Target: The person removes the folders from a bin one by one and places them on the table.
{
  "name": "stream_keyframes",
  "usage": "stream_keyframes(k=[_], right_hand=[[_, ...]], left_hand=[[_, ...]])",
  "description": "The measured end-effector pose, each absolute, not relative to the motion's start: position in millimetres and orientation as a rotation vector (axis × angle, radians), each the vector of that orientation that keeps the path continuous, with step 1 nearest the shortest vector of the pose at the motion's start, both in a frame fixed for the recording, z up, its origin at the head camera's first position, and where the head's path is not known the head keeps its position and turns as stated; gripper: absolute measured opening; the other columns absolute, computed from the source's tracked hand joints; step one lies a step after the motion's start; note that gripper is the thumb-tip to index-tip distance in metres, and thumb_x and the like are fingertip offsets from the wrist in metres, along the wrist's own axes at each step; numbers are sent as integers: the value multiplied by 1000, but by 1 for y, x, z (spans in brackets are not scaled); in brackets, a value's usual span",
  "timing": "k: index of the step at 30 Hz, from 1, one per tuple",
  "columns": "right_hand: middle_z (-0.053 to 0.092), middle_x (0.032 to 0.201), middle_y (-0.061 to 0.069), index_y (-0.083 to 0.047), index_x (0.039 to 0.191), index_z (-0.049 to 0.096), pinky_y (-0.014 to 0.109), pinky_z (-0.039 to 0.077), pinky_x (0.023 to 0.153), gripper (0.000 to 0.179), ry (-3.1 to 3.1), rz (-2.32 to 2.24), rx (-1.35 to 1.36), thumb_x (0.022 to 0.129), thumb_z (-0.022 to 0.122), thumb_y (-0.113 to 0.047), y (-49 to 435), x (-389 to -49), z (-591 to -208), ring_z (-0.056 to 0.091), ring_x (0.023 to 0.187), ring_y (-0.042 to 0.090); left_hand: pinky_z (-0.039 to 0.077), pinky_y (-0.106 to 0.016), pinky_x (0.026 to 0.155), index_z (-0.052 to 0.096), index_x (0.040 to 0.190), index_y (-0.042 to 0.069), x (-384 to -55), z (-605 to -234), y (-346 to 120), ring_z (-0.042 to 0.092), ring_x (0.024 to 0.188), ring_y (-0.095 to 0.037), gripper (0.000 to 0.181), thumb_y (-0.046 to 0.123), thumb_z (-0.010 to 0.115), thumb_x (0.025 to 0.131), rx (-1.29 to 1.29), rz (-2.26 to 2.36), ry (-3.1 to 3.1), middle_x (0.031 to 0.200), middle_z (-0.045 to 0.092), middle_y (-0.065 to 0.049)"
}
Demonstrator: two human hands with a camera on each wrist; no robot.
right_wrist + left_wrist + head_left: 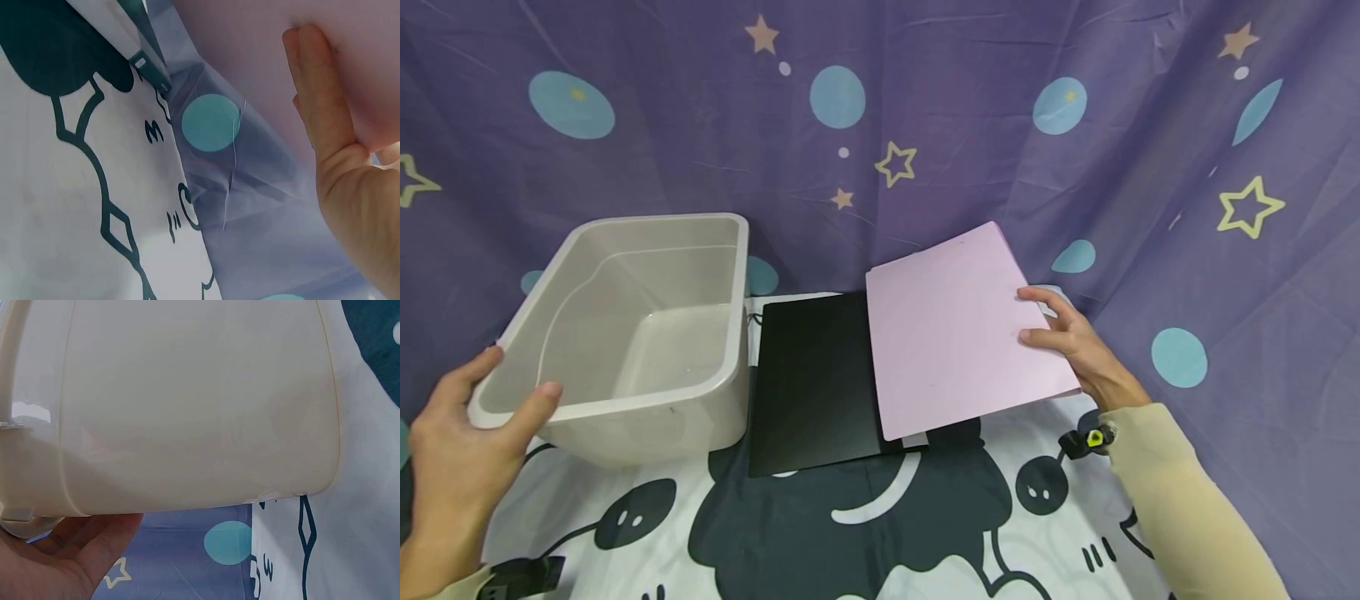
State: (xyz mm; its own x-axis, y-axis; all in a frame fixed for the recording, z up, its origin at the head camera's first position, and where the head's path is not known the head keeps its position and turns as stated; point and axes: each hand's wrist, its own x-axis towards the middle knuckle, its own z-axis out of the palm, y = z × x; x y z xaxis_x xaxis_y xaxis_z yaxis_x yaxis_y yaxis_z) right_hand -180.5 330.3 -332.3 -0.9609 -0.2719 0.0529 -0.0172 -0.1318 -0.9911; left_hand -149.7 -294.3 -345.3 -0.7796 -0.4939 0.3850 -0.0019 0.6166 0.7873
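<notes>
My left hand (471, 433) grips the near-left corner of a pale grey plastic bin (647, 429), thumb over the rim. Nothing lies on the part of the bin's floor that shows. In the left wrist view the bin's wall (187, 406) fills most of the picture above the fingers (106, 540). On the right, my right hand (1078, 346) holds a flat pink folder (955, 333) by its right edge, thumb on the front face. The folder is tilted up and overlaps a black folder (816, 383) lying on the cloth.
A white cloth with dark cartoon drawings (865, 550) covers the table. Behind hangs a purple curtain (955, 100) with stars and blue spots. A white and dark-green edge of some object (147, 65) shows beside the pink folder in the right wrist view.
</notes>
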Motion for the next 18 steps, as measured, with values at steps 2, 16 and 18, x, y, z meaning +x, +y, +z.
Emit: stream_keyframes(k=[2,16,18], right_hand=[[62,108,9,-14,145,29,43,56,61,61,1952,-2221,-316,92,54,5,333,-181,-333,69,81,26],[65,101,9,-16,147,28,42,56,60,62,2053,-2117,-298,94,53,2,352,-185,-337,68,77,27],[65,102,9,-17,147,28,42,56,60,62,2053,-2116,-276,94,53,2,355,-185,-338,68,78,27]], left_hand=[[29,-9,74,52,138,29,-150,-345,-294,42,89,11,70,20,79,75,387,-1097,-2252,138,52,-9],[30,-9,73,52,138,30,-150,-345,-295,43,89,10,69,20,79,75,388,-1112,-2250,138,53,-7],[30,-9,73,52,138,29,-150,-345,-295,44,90,10,69,20,79,75,383,-1110,-2248,138,53,-8]])
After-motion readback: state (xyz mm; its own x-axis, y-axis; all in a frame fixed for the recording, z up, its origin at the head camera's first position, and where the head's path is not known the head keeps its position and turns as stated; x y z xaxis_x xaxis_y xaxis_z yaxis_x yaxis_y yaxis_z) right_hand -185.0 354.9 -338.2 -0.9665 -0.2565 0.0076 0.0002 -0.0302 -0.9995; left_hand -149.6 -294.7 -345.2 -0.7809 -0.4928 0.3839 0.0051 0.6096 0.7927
